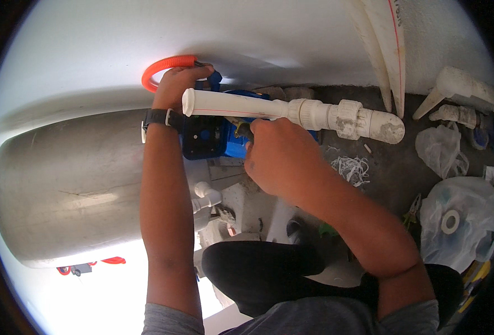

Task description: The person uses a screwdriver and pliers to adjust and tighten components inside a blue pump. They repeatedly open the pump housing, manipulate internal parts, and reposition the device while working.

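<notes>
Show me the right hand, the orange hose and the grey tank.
Right hand (276, 158): head view, back of the hand.
Orange hose (157, 67): head view, curved stretch.
Grey tank (79, 184): head view, side wall.

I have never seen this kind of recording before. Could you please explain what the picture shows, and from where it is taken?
There is no robot here: you see a person's two bare hands. The single picture comes from a wide fisheye camera on that person's head, looking down, so straight edges bend near the rim.

The right hand holds a dark-and-yellow hand tool beside a blue unit, just below a white pipe. The left hand is near an orange hose; what it holds is unclear.

A large metal tank fills the left side. White strings and a plastic bag lie on the floor.
</notes>
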{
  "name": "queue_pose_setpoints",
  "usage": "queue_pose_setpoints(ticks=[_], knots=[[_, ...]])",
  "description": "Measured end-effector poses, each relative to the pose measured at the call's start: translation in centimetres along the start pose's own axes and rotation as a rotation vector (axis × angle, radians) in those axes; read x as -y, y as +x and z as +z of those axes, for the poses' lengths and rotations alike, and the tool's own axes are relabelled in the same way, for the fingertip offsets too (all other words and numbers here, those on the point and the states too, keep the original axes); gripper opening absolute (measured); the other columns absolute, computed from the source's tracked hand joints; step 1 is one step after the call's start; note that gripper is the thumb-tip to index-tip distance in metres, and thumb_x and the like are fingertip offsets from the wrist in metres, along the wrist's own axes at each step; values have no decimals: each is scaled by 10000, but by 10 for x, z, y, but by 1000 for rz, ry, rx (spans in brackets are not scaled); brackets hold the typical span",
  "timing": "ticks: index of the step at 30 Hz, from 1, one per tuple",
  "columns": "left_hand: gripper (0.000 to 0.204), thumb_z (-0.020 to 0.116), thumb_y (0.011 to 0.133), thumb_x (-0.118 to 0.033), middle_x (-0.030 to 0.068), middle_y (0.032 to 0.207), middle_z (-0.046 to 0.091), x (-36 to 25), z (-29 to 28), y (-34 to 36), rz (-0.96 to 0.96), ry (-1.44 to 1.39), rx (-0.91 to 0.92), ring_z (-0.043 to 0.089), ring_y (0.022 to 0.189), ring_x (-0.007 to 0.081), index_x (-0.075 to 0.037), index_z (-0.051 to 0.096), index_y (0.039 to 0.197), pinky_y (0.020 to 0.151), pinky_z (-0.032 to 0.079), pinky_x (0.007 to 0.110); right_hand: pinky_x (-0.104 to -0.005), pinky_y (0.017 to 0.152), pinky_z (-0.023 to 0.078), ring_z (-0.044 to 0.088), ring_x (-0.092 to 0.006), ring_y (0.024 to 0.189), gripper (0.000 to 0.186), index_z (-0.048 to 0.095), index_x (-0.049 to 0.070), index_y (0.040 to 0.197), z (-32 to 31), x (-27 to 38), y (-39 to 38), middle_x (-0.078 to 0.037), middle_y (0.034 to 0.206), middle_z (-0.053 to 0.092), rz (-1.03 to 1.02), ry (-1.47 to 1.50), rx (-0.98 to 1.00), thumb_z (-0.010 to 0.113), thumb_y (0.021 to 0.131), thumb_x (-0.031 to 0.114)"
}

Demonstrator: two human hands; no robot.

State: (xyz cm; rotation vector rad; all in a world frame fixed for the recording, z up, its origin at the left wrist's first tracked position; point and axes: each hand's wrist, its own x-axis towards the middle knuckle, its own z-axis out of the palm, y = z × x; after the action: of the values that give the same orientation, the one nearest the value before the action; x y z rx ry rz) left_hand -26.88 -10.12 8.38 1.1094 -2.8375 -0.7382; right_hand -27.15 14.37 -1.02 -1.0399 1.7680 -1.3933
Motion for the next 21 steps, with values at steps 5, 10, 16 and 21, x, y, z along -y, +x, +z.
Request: queue_pose_setpoints(ticks=[5, 10, 16, 21], knots=[[290, 780, 834, -196, 112, 929, 741, -1, 1, 1, -50, 23, -21, 678, 788, 199, 8, 751, 1038, 695, 534, 336, -444, 773, 595, 733, -386, 794, 230, 692, -77, 949, -3, 2, 0, -275, 825, 703, 27, 20, 1, 691, 877, 142], [295, 782, 827, -188, 119, 944, 743, -1, 1, 0, -40, 6, -28, 693, 814, 205, 10, 747, 1042, 709, 546, 338, -437, 807, 598, 735, -389, 842, 242, 693, -73, 979, 5, 9, -4, -261, 855, 715, 70, -40, -35, 691, 878, 147], [301, 782, 826, -187, 124, 961, 745, -2, 1, 0, -69, 8, -29, 713, 867, 215, 16, 746, 1045, 734, 568, 339, -439, 822, 596, 739, -377, 860, 238, 705, -52, 1010, -4, 5, 1, -249, 874, 721, 69, -22, 4, 673, 893, 153], [298, 775, 839, -185, 130, 986, 750, -2, 2, -1, -22, 94, -39, 714, 872, 215, 20, 746, 1053, 730, 570, 344, -445, 831, 594, 738, -378, 857, 247, 706, -51, 1023, -16, 3, 6, -254, 880, 718, 64, -20, 82, 667, 891, 154]])
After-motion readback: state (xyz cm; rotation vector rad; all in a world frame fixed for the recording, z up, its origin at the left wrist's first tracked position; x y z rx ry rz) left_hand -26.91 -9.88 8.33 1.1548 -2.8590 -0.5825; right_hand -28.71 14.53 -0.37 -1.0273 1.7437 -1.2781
